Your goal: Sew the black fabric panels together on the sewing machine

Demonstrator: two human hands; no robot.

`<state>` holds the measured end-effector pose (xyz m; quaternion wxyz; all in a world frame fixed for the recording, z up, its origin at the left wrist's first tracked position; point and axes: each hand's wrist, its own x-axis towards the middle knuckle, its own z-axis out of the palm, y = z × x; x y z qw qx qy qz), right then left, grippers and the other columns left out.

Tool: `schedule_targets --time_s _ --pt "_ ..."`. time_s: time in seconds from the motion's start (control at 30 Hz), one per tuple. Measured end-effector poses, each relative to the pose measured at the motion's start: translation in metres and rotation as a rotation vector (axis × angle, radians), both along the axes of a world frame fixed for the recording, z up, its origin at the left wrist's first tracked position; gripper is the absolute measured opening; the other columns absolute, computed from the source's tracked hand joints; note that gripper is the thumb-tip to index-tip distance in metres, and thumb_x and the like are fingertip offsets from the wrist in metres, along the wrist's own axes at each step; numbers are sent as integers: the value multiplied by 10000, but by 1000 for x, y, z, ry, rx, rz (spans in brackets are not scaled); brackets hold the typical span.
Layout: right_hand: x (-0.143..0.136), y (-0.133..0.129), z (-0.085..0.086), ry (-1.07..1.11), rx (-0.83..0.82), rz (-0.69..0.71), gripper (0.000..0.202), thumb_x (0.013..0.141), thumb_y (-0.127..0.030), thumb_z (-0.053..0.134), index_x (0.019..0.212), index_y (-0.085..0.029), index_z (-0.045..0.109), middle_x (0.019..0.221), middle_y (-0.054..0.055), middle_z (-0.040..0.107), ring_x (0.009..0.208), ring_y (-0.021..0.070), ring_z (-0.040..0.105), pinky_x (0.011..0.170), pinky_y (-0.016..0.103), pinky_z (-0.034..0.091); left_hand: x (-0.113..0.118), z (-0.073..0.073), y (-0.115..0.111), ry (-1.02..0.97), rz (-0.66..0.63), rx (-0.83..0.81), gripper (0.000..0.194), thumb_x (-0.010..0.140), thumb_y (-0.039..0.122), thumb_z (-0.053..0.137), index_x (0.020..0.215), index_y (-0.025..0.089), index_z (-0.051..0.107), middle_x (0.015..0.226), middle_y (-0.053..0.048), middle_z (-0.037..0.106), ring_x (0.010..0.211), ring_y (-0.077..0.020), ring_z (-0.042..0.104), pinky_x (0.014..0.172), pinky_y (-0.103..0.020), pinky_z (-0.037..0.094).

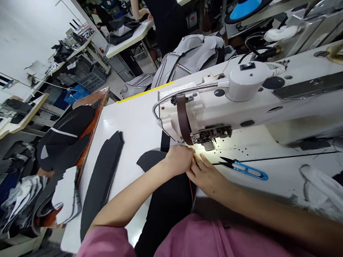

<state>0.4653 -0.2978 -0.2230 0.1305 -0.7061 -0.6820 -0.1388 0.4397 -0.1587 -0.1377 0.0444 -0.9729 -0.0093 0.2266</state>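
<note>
Black fabric (170, 199) at the sewing machine (247, 113)

In the head view, the fabric lies partly on the white table (135, 121). The left hand (180, 159) and right hand (208, 176) meet at its far end; contact is partly hidden, so I cannot tell whether they grip it.

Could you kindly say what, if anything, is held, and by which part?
Left hand and right hand meet at the edge of the black fabric; any hold is hidden.
</note>
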Motion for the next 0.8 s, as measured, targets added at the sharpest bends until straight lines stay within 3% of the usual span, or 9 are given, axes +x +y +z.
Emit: schedule_targets --time_s 0.13,0.53,0.8 --pt "-6 -7 4 -11 -13 24 279 814 -114 479 1061 -51 593 1106 227 605 1115 314 543 1034 503 321 -2 4 -2 26 -1 -26 244 862 196 385 902 82 597 866 -162 659 793 -258 652 652 -344 514" --pt "-10 -6 2 -38 5 -13 333 784 -57 469 1079 28 599 1095 284 613 1032 304 606 971 452 409 -6 2 1 28 5 -31 239 848 185 411 998 77 562 918 -179 651 823 -267 653 678 -362 522" --pt "-13 -9 4 -45 -18 25 277 769 -60 475 968 1 658 1041 257 650 984 285 625 946 432 426 -8 8 1 80 48 -54 354 794 137 477 1137 61 509 862 -156 668 817 -292 664 640 -375 535"
